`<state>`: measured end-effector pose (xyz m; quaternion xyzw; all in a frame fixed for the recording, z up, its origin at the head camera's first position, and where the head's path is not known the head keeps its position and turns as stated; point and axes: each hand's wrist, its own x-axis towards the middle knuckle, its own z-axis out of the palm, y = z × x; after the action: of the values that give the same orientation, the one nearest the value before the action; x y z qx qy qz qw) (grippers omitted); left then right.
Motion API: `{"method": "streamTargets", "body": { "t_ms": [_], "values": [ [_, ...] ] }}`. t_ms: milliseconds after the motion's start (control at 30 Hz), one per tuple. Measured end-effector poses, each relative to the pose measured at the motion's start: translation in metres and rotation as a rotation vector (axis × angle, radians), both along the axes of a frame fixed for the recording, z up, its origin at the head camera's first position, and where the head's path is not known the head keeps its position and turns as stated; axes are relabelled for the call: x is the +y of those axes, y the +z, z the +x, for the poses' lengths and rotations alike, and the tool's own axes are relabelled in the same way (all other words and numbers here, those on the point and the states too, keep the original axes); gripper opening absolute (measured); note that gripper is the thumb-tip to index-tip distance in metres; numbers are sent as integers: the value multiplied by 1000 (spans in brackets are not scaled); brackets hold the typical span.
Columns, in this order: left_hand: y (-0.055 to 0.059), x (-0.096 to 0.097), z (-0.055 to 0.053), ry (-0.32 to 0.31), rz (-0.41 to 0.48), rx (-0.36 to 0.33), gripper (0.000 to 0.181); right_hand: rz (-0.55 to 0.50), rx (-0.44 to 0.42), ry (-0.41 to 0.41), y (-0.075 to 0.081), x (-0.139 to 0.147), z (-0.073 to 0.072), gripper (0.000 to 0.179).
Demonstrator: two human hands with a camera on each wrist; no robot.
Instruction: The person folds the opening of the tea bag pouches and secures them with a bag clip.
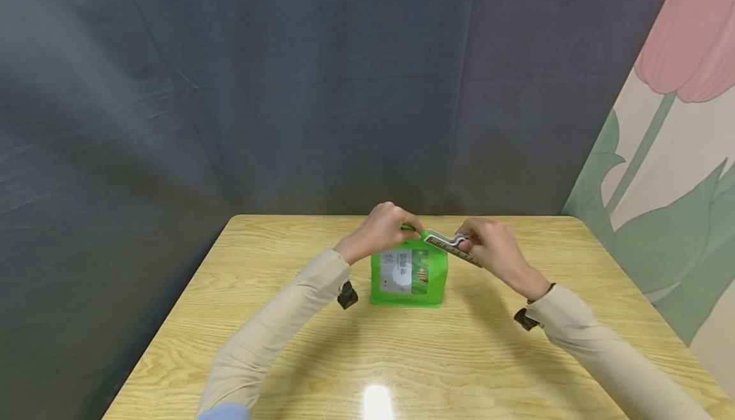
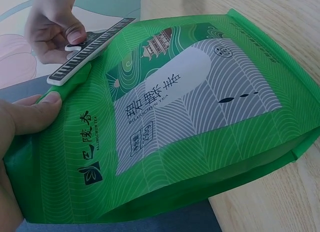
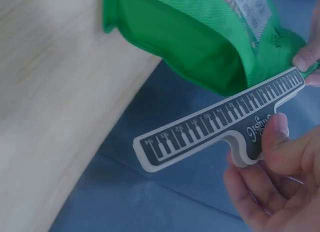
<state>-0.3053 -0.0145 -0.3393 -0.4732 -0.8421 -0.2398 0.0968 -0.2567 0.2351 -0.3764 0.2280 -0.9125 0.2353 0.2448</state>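
Observation:
A green tea bag (image 1: pixel 409 273) with a grey and green label stands upright on the table. My left hand (image 1: pixel 383 232) pinches its top edge at the left, thumb (image 2: pixel 51 99) on the front face in the left wrist view. My right hand (image 1: pixel 498 251) grips the handle of a long clip (image 3: pixel 220 121) with a black-and-white piano-key pattern, thumb (image 3: pixel 276 137) on the printed side. One end of the clip lies at the bag's top right corner, close to the left fingertips. Its other end sticks out to the right, past the bag.
The wooden table (image 1: pixel 275 356) extends around the bag on every side. Behind it hangs a dark curtain (image 1: pixel 344 88). At the right stands a wall with a painted tulip (image 1: pixel 689 37). Each wrist carries a small black camera (image 1: pixel 347 295).

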Motion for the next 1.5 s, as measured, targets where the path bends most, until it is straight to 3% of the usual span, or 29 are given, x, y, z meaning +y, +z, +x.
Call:
{"method": "streamTargets", "body": {
  "t_ms": [333,633,900,1233,1500],
  "values": [
    [1,1,1,12,-3,0,10,19,-58,8,6,-4,-2,13],
    [1,-4,-1,-43,10,-10,15,6,-74,22,5,-2,-4,14],
    [8,-13,0,-33,8,18,13,-16,-54,30,5,-2,-4,16],
    [2,-14,-1,-48,68,0,9,-7,-50,2,3,-3,-5,18],
    [3,-14,0,-35,71,12,10,-12,-22,15,11,-12,-8,16]
  ]
}}
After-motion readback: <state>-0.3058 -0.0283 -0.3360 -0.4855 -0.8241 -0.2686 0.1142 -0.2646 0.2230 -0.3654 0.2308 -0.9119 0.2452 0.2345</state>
